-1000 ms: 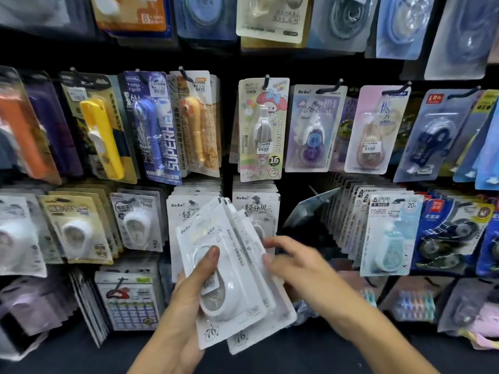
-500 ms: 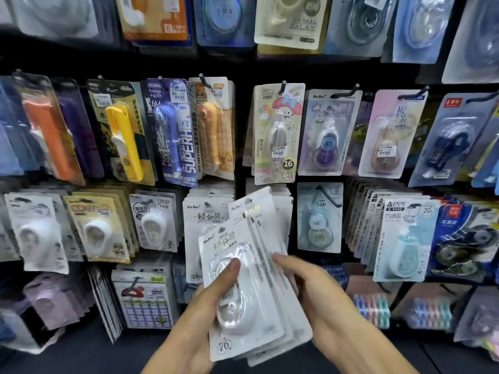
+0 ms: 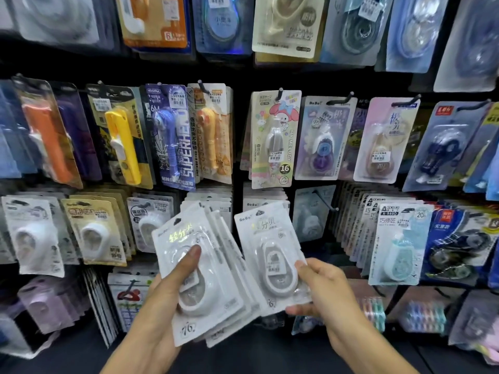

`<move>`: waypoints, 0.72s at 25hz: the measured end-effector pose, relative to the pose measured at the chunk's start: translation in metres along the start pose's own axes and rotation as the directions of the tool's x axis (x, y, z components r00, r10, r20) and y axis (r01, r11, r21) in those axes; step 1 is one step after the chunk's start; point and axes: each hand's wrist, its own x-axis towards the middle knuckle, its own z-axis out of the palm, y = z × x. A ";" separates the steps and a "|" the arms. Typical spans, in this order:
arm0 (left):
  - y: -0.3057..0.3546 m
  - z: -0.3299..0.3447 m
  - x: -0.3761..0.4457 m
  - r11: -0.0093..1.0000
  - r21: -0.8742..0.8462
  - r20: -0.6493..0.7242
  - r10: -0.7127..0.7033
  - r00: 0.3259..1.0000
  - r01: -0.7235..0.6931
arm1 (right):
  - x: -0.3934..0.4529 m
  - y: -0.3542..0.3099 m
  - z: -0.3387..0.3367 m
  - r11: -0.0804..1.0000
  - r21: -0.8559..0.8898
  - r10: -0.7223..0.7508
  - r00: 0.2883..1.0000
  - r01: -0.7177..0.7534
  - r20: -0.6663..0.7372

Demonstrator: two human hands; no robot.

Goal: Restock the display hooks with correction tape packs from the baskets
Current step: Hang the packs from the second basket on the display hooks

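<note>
Lower centre: stack of packs (image 3: 205,268) in the left hand (image 3: 164,300), thumb on the top pack. Just right of it, touching its edge: single pack (image 3: 270,252) in the right hand (image 3: 324,292). Behind both: hooks with hanging packs, three rows across the frame. Right of the single pack, behind it: bare hook (image 3: 325,202).

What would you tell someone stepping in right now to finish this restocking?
Left hand holds a fanned stack of white packs, thumb on the front one.
Right hand pinches a single white pack, apart from the stack and not yet hung.
The matching white packs on their hook hang just behind it.
Left to do: slip that pack onto the hook, then hang the stack one by one. No baskets in view.
</note>
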 end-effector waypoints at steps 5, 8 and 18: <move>0.001 0.003 -0.004 0.998 -0.021 0.030 0.068 0.997 -0.067 | 0.000 -0.003 0.004 0.992 -0.037 -0.121 0.987 0.118 -0.106; 0.000 0.006 -0.006 0.993 -0.014 0.056 0.118 0.991 -0.118 | 0.005 -0.007 -0.010 0.964 -0.177 -0.231 0.953 0.197 -0.197; -0.004 0.008 0.004 0.966 0.021 -0.058 0.260 0.964 -0.259 | 0.011 0.001 -0.016 0.982 -0.163 -0.103 0.995 0.100 -0.007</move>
